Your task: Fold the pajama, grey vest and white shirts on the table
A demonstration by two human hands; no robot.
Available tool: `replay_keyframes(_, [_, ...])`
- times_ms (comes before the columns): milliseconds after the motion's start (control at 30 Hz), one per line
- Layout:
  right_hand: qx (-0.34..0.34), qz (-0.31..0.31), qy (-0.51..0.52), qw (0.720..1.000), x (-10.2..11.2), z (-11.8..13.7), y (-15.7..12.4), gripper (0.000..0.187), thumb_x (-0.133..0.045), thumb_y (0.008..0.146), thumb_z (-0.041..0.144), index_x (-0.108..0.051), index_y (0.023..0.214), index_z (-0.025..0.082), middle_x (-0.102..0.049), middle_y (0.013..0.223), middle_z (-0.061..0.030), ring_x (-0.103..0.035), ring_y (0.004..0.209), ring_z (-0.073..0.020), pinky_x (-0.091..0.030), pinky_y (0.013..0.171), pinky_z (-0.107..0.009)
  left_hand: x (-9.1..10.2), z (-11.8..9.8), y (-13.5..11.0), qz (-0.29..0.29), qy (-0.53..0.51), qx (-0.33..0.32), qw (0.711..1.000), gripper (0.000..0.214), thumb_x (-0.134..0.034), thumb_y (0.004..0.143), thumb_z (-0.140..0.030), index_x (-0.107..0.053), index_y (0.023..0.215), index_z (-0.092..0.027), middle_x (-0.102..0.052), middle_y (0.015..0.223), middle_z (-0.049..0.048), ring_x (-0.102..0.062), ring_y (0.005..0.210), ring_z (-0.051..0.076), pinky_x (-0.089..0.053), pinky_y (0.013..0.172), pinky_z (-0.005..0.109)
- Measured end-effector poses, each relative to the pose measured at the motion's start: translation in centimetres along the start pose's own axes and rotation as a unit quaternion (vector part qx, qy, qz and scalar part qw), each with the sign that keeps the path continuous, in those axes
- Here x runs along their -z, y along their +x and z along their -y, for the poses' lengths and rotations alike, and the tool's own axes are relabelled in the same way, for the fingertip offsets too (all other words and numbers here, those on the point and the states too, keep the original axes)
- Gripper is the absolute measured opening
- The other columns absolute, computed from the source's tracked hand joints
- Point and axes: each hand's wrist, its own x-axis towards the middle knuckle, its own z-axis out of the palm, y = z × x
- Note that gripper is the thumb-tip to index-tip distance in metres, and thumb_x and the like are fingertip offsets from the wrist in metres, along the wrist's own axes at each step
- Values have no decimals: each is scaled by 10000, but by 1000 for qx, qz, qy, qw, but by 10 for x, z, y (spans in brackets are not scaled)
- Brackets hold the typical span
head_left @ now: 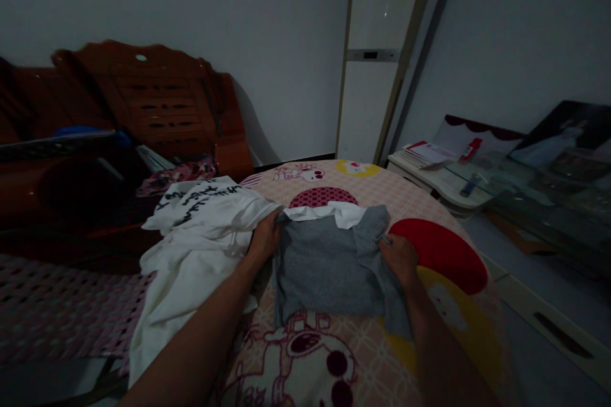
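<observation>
A small grey knit sweater (324, 264) with a white collar (351, 213) lies spread on the round table. My left hand (265, 238) grips its upper left side, the fingers closed on the cloth. On the other side my right hand (400, 258) pinches the sweater near the shoulder or sleeve. One grey sleeve hangs down beside my right forearm. Against my left arm lies a crumpled white garment (205, 254) with black lettering, draped over the table's left edge.
A patterned cloth (377, 350) with cartoon figures covers the table. Wooden seating (157, 98) holding clutter stands at the left, above a pink woven seat (71, 305). Behind is a tall white cabinet-like unit (370, 102). A glass-topped stand (534, 194) with papers (424, 154) is at the right.
</observation>
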Motion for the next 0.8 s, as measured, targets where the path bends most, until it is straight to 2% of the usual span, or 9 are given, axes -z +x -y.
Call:
replay_keyframes(200, [12,-2,-1,1000,-2,-1,0,331,-476,906,381,-735,899,174,-736,937,-115,-673,893,-219,-393,678,-260,-1,-5,-8,0,41,-41,998,525,-390,788,-82,-525,1292,-143,-638,1270,130,-589,1201,247,-434,1078,423])
replay_keyframes(367, [4,9,-1,1000,-2,0,1,346,-466,914,394,-733,880,177,-731,924,-118,-674,886,-217,-395,674,-259,6,-37,-12,-3,93,-105,990,504,-482,812,-120,-525,1311,-162,-566,1341,155,-513,1279,283,-413,1098,460])
replay_keyframes(500, [-1,15,7,1000,-2,-1,1,346,-483,906,400,-747,963,184,-732,956,-124,-673,899,-215,-402,683,-255,10,-65,1,65,100,-155,981,526,-594,782,-146,-534,1304,-177,-550,1365,151,-494,1297,298,-401,1101,482])
replay_keyframes(633, [5,9,17,1000,-1,-2,0,362,-469,908,412,-749,924,184,-734,934,-116,-667,874,-208,-382,656,-251,-4,-72,26,114,120,-142,976,489,-616,769,-140,-568,1255,-140,-572,1343,180,-497,1298,307,-383,1113,451])
replay_keyframes(800, [13,5,19,1000,0,-1,-1,348,-459,895,398,-722,844,176,-726,876,-100,-643,812,-188,-345,631,-250,-33,-54,46,131,151,-82,976,386,-553,753,-86,-636,1129,-111,-658,1212,189,-574,1202,304,-424,1056,414])
